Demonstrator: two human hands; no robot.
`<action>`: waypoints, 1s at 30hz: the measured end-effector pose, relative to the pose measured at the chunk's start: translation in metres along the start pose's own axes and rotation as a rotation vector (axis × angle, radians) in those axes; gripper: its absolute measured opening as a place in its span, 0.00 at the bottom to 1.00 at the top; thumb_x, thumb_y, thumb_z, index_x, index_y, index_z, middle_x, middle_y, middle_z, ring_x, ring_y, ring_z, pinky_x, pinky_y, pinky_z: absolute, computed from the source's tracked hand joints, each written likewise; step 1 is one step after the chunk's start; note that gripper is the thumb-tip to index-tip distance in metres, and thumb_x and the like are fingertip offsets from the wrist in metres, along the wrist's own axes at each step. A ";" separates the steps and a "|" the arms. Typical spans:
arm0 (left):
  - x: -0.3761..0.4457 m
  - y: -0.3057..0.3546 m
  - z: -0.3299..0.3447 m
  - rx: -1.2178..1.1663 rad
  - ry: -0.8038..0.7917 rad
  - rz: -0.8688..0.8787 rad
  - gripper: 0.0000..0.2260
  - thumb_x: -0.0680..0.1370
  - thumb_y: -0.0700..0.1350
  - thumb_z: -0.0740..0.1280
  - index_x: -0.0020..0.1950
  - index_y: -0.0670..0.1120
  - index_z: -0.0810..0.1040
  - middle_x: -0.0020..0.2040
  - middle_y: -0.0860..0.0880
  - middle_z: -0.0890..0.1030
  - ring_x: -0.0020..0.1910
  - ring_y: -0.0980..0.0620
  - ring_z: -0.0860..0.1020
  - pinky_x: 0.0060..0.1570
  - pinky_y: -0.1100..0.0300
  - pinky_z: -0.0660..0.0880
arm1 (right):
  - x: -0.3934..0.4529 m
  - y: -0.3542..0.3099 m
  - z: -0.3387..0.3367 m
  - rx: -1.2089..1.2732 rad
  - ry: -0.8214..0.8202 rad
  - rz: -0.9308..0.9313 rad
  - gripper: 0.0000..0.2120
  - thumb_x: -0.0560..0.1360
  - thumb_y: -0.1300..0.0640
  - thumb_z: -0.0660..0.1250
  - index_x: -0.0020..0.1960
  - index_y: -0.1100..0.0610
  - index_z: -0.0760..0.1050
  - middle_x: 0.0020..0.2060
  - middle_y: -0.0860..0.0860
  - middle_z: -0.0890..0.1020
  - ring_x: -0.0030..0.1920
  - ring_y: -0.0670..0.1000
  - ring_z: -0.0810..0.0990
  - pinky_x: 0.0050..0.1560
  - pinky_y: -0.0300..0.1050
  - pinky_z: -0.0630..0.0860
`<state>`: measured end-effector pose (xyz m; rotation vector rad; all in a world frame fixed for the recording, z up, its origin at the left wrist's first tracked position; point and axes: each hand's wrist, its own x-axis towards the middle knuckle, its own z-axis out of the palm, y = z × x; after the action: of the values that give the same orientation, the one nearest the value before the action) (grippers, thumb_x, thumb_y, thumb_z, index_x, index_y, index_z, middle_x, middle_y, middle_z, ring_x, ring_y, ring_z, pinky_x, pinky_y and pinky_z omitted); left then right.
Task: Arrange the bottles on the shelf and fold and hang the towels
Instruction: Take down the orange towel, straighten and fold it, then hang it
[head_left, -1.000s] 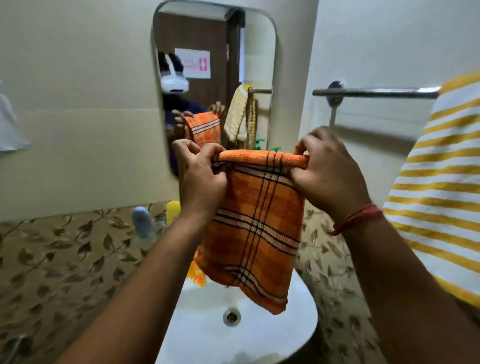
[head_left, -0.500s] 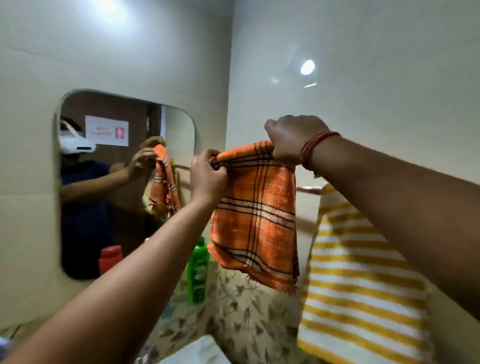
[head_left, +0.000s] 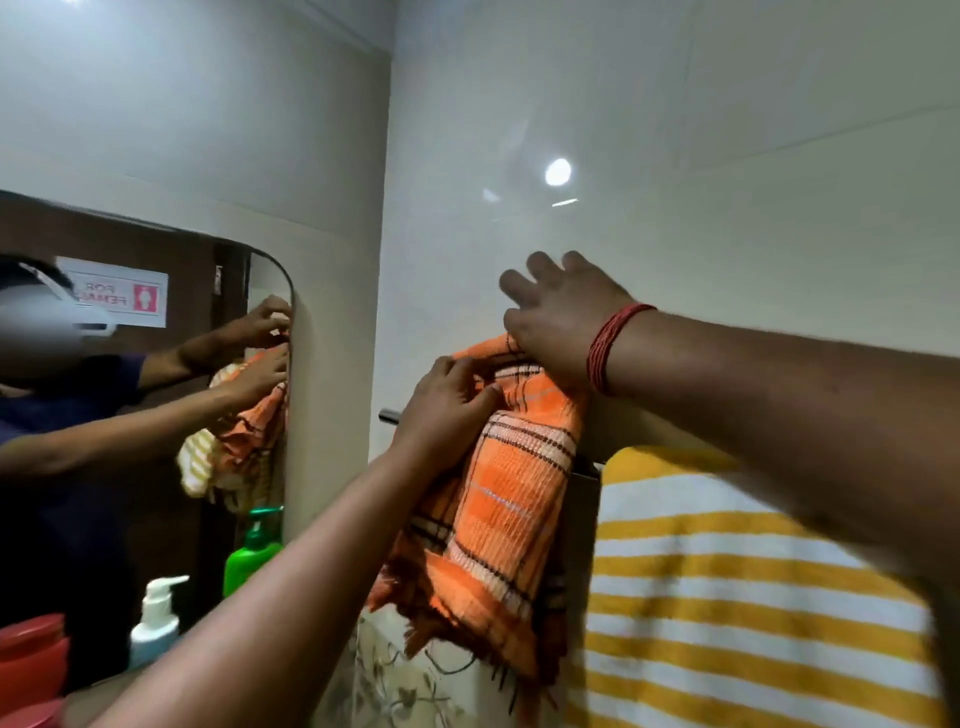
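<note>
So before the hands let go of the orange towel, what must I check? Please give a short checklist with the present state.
1. Orange towel lies over the towel bar: ok.
2. Both halves hang evenly: cannot tell, the back side is hidden.
3. Left hand grips the towel's top edge: ok.
4. Right hand rests on the top fold, fingers spread: ok.
5. Orange towel is clear of the yellow striped towel: ok, a gap shows between them.
6. Fold is neat: not ok, the top is bunched.

Two towels (head_left: 498, 499) (head_left: 727, 597) — three bottles (head_left: 254, 551) (head_left: 156, 618) (head_left: 31, 654) (one red) — two hands (head_left: 447, 410) (head_left: 561, 317).
</note>
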<state>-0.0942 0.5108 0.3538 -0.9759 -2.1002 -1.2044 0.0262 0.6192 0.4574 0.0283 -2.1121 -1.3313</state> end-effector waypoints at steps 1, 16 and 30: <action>0.000 -0.002 -0.002 0.031 -0.021 0.004 0.24 0.75 0.61 0.59 0.66 0.53 0.77 0.62 0.47 0.78 0.62 0.46 0.76 0.62 0.46 0.73 | 0.002 -0.010 -0.002 -0.047 -0.028 -0.049 0.13 0.76 0.51 0.64 0.59 0.52 0.78 0.65 0.54 0.69 0.66 0.61 0.66 0.57 0.54 0.67; 0.035 -0.021 -0.011 0.343 -0.449 0.062 0.19 0.82 0.54 0.53 0.58 0.46 0.80 0.63 0.41 0.80 0.52 0.43 0.76 0.47 0.52 0.67 | 0.024 -0.058 0.009 1.057 -0.796 0.363 0.14 0.82 0.58 0.56 0.62 0.62 0.75 0.58 0.60 0.80 0.53 0.58 0.79 0.60 0.56 0.75; -0.032 -0.088 0.006 -0.299 0.137 0.363 0.14 0.82 0.48 0.58 0.60 0.46 0.79 0.58 0.49 0.80 0.60 0.52 0.77 0.61 0.53 0.72 | 0.009 -0.088 -0.009 0.887 -0.666 0.325 0.24 0.77 0.37 0.63 0.66 0.52 0.70 0.59 0.52 0.78 0.51 0.51 0.75 0.51 0.46 0.71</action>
<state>-0.1449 0.4757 0.2833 -1.3006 -1.5789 -1.3685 -0.0024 0.5659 0.3926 -0.4189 -2.9366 -0.1248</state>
